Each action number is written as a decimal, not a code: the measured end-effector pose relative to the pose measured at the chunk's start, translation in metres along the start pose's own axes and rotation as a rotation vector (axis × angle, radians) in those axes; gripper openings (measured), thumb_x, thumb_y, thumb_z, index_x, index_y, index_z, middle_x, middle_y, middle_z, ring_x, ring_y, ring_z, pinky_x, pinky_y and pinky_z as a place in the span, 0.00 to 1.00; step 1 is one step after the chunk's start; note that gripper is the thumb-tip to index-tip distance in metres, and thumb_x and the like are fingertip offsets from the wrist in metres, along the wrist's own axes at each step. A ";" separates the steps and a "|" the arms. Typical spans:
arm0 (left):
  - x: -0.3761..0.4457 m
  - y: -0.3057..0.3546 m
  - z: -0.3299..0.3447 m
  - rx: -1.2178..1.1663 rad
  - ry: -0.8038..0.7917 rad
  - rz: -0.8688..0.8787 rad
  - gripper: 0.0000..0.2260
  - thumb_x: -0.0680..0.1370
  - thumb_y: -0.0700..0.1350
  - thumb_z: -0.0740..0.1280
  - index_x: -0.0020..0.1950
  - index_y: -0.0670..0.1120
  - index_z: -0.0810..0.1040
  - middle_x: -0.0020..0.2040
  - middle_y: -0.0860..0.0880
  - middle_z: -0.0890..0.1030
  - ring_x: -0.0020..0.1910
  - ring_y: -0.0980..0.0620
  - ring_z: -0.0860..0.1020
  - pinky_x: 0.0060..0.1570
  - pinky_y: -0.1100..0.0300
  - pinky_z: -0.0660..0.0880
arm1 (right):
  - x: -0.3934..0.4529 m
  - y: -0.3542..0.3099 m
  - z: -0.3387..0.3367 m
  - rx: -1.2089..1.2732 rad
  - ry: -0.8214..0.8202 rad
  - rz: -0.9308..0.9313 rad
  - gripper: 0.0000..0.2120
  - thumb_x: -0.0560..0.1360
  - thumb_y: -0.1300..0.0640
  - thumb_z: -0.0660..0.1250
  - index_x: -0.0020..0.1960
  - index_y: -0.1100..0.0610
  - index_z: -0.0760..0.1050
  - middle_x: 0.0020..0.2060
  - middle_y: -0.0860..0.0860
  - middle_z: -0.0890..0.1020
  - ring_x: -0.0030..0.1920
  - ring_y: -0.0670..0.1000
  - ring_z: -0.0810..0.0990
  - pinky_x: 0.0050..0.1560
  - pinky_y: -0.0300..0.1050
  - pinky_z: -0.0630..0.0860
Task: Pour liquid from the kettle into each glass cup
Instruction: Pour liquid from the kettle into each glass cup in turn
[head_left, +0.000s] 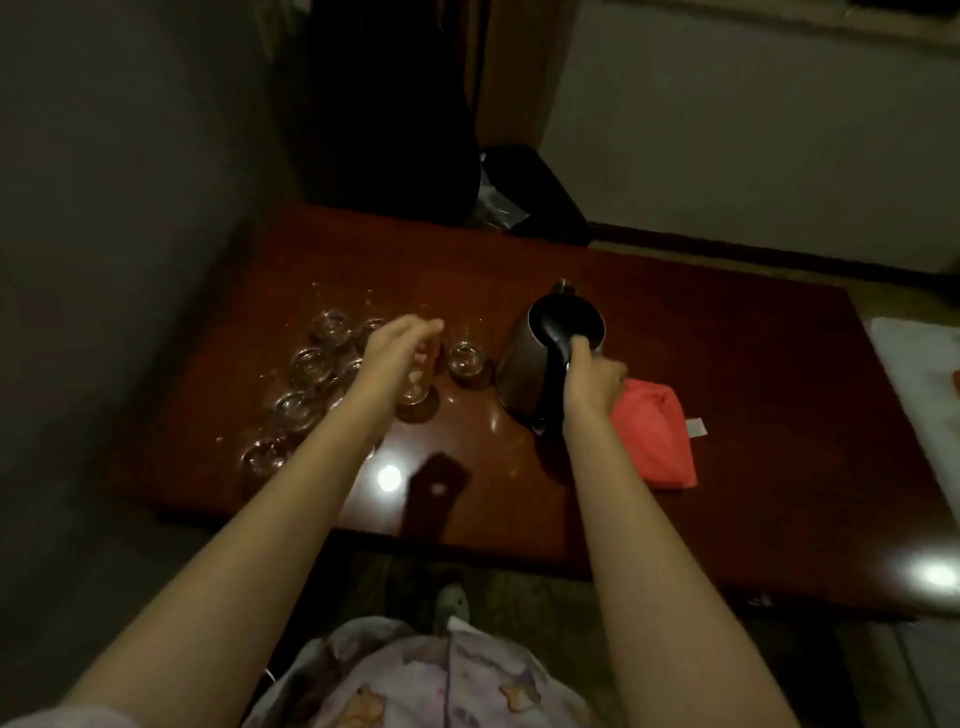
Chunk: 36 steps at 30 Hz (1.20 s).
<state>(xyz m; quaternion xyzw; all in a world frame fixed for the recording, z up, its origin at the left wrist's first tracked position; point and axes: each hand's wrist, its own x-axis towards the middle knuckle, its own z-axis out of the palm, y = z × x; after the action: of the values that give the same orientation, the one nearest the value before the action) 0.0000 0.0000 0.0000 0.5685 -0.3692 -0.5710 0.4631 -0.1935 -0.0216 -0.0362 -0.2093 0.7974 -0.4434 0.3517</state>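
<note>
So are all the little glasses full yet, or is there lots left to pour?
Nothing looks poured yet, though the dim light hides whether any cup holds liquid. The right hand grips the handle of the kettle, which stands upright on the table. The left hand reaches over a glass cup, with another cup beside the kettle. The cluster of cups at the left awaits pouring.

Steel kettle with black handle stands upright, lid open; clear glass cups cluster left.

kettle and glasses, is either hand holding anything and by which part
The right hand grips the kettle by its black handle. The left hand reaches over the glass cups; whether it holds one cannot be told.
</note>
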 end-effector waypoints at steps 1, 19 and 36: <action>0.000 -0.002 -0.002 0.015 0.024 0.006 0.10 0.77 0.44 0.65 0.35 0.48 0.73 0.31 0.54 0.72 0.29 0.57 0.69 0.28 0.67 0.67 | 0.001 0.006 0.002 0.006 -0.029 0.010 0.24 0.73 0.46 0.65 0.57 0.65 0.68 0.57 0.62 0.76 0.54 0.62 0.78 0.53 0.58 0.77; -0.009 -0.050 -0.044 0.055 0.034 -0.051 0.10 0.75 0.36 0.66 0.36 0.47 0.74 0.26 0.57 0.74 0.23 0.61 0.69 0.23 0.71 0.66 | -0.038 0.057 -0.006 0.099 -0.079 0.018 0.23 0.74 0.40 0.65 0.31 0.57 0.70 0.22 0.51 0.71 0.21 0.48 0.68 0.22 0.39 0.64; -0.020 -0.090 -0.089 0.389 -0.236 0.025 0.06 0.73 0.38 0.70 0.38 0.45 0.76 0.35 0.51 0.76 0.35 0.57 0.74 0.38 0.66 0.70 | -0.114 0.081 -0.026 0.040 -0.106 -0.254 0.25 0.69 0.43 0.66 0.21 0.56 0.65 0.17 0.53 0.66 0.20 0.51 0.64 0.25 0.41 0.62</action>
<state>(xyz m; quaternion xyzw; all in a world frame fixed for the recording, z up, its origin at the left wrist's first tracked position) 0.0769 0.0554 -0.0866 0.5718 -0.5310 -0.5457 0.3053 -0.1387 0.1087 -0.0538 -0.3247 0.7357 -0.4886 0.3384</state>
